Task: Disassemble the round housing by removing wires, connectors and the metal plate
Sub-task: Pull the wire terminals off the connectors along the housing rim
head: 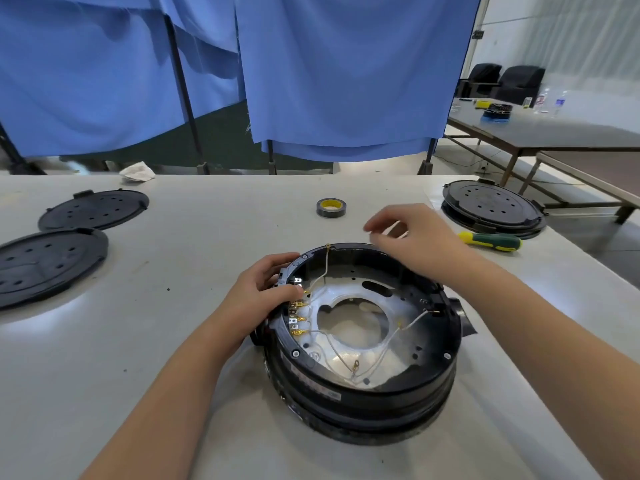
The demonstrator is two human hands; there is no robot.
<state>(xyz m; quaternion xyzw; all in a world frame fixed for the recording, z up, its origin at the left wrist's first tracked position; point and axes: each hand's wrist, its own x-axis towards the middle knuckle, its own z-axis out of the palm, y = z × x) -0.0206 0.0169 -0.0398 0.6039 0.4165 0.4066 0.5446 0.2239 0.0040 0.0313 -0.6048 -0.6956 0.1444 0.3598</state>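
Note:
A round black housing (363,396) stands on the white table in front of me. Inside it lies a silvery metal plate (398,362) with a large centre hole. Thin white wires (391,336) with gold connectors (298,320) run across the plate to the left inner wall. One wire climbs to the far rim. My left hand (263,289) grips the housing's left rim, thumb by the connectors. My right hand (415,237) hovers over the far rim with loosely curled fingers, holding nothing I can see.
Two black perforated lids (93,209) (45,261) lie at left. A tape roll (331,207) sits beyond the housing. At right are a green-yellow screwdriver (491,241) and another black housing (491,209). Blue curtains hang behind the table.

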